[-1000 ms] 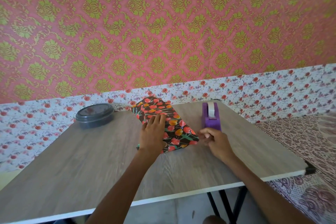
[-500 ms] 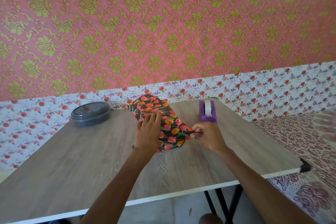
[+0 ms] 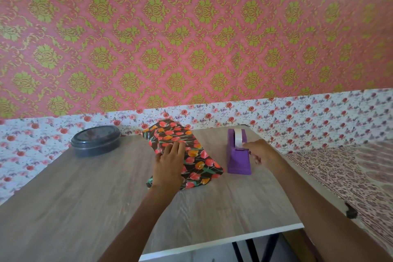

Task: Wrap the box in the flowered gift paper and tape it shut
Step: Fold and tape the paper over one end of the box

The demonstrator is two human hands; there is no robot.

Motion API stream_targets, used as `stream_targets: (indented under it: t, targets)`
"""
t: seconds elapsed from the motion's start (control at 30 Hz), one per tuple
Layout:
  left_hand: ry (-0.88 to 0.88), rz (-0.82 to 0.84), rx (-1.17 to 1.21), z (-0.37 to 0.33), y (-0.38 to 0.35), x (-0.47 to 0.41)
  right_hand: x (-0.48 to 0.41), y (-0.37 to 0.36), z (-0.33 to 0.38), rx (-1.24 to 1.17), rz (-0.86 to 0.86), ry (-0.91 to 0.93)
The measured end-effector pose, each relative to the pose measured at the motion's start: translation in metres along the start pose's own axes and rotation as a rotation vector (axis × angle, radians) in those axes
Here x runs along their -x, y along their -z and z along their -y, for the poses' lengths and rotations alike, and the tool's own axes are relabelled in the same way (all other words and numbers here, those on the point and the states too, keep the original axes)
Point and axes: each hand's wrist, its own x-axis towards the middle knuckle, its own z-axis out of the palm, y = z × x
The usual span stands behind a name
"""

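Observation:
The box, covered in dark paper with red and orange flowers, lies on the wooden table at mid-depth. My left hand presses flat on its top, fingers straight. A purple tape dispenser with a white roll stands just right of the box. My right hand is at the dispenser's right side, its forefinger touching the tape near the roll; the other fingers are blurred.
A dark round lidded container sits at the table's back left. A flowered wall runs right behind the table. A patterned cloth surface lies to the right, and the table's front edge is near me.
My right hand left the box's near right corner and went right and back to the tape dispenser. The left hand stays pressed on the box.

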Motion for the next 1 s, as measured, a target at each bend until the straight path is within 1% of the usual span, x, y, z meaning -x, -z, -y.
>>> stream_targets:
  t: [0.03, 0.1, 0.17, 0.23, 0.33, 0.47, 0.63, 0.83, 0.93, 1.0]
  targets:
    - [-0.004, 0.000, 0.005, 0.000, -0.001, -0.001, -0.002, 0.004, 0.004, -0.068, 0.056, -0.084]
    - [-0.008, 0.003, 0.009, 0.001, -0.001, -0.001, -0.004, 0.008, 0.009, -0.090, 0.121, -0.195]
    - [-0.007, 0.001, 0.009, 0.002, -0.001, 0.000, -0.006, 0.009, 0.014, -0.089, 0.147, -0.263]
    - [-0.005, 0.002, 0.011, 0.002, 0.000, 0.001, -0.007, 0.008, 0.019, -0.191, 0.150, -0.294]
    - [-0.001, -0.003, 0.012, 0.002, 0.000, 0.001, -0.002, 0.007, 0.024, -0.349, 0.162, -0.265]
    - [0.005, 0.002, 0.025, 0.003, -0.002, 0.002, -0.003, 0.007, 0.018, -0.451, 0.128, -0.256]
    - [0.005, -0.019, 0.023, 0.001, -0.001, 0.004, -0.009, 0.008, 0.011, -0.600, 0.158, -0.239]
    - [0.011, -0.010, 0.038, 0.000, 0.001, 0.005, -0.003, 0.005, 0.015, -0.659, 0.148, -0.230]
    - [0.014, -0.017, 0.035, -0.001, 0.001, 0.007, 0.000, 0.005, 0.022, -0.622, 0.166, -0.216]
    - [0.019, -0.021, 0.040, -0.002, 0.001, 0.007, -0.001, 0.004, 0.022, -0.596, 0.146, -0.199]
